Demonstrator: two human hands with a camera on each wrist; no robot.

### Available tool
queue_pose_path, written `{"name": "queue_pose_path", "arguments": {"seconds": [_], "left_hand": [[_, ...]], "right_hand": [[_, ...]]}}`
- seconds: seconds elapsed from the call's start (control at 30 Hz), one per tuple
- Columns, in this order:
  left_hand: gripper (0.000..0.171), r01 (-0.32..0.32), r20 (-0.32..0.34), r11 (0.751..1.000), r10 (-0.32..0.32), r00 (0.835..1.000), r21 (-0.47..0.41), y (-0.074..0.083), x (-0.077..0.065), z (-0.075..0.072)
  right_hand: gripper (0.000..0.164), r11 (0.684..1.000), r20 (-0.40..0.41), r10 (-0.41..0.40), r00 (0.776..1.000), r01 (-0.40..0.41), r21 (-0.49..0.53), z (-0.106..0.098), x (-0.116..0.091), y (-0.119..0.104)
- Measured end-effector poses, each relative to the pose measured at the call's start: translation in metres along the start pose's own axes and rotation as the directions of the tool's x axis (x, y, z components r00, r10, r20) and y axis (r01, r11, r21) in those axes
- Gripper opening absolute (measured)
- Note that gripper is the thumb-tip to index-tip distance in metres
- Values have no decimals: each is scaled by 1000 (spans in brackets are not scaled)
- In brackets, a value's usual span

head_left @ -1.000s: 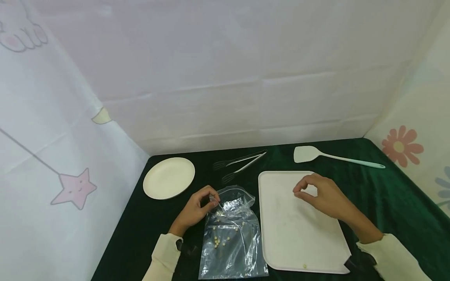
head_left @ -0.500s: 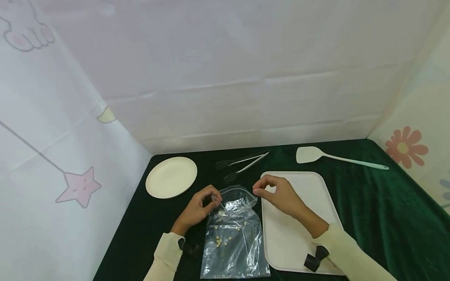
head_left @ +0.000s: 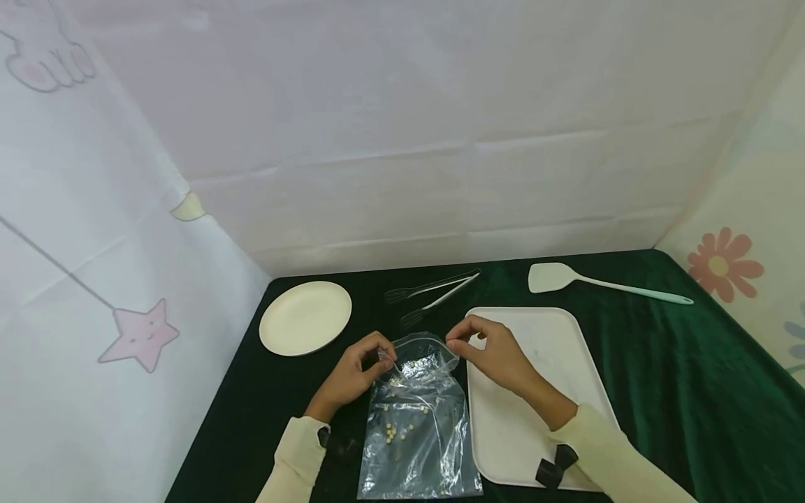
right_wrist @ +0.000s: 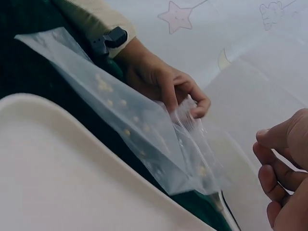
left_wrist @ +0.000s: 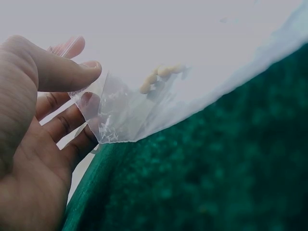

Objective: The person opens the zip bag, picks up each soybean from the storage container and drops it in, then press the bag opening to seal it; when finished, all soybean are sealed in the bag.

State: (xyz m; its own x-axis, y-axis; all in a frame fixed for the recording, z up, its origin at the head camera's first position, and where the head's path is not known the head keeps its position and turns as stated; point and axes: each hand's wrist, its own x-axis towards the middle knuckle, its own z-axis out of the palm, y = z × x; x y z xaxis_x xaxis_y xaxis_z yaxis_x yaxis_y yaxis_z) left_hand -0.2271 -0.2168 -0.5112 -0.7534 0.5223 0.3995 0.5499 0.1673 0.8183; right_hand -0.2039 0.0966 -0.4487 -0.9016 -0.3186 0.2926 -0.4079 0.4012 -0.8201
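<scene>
A clear zip bag [head_left: 428, 454] lies on the green cloth, its mouth toward the back. Inside it are several small pale yellow beans [head_left: 390, 434], some of them gathered toward the left side. My left hand [head_left: 349, 372] pinches the left corner of the mouth between thumb and fingers; the left wrist view shows the plastic under the thumb [left_wrist: 72, 74]. At the mouth's right corner is my right hand [head_left: 497, 353], thumb and index fingertips [right_wrist: 267, 138] together. In the right wrist view these tips stand slightly apart from the bag [right_wrist: 139, 127]. I cannot tell whether they hold anything.
Right of the bag lies a white rectangular tray [head_left: 503, 433], partly under my right forearm. An oval cream plate [head_left: 305, 318] stands at the back left. Dark-ended metal tongs [head_left: 412, 318] lie behind the bag, and a white spatula [head_left: 550, 277] is behind the tray.
My right hand has moved left from above the tray to the right corner of the bag's mouth, fingertips staying together. My left hand keeps its grip on the bag.
</scene>
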Motion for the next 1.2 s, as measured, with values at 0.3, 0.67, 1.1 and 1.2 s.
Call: {"name": "queue_pose_path", "arguments": {"seconds": [0.3,0.67,1.1,1.2], "left_hand": [[9,-4,-3,1000,4,1000,16,-1,-1,-3],[9,-5,0,1000,5,1000,13,-2,-1,0],[13,-7,1,1000,7,1000,10,-1,1,-1],[12,-5,0,1000,5,1000,14,2,1,1]], "right_hand": [[19,976,121,-131,984,150,-160,-41,-27,4],[16,962,585,-210,783,273,-20,-85,-80,16],[15,944,670,-306,677,309,119,-78,-117,35],[16,940,651,-312,692,324,106,-75,-119,37]]}}
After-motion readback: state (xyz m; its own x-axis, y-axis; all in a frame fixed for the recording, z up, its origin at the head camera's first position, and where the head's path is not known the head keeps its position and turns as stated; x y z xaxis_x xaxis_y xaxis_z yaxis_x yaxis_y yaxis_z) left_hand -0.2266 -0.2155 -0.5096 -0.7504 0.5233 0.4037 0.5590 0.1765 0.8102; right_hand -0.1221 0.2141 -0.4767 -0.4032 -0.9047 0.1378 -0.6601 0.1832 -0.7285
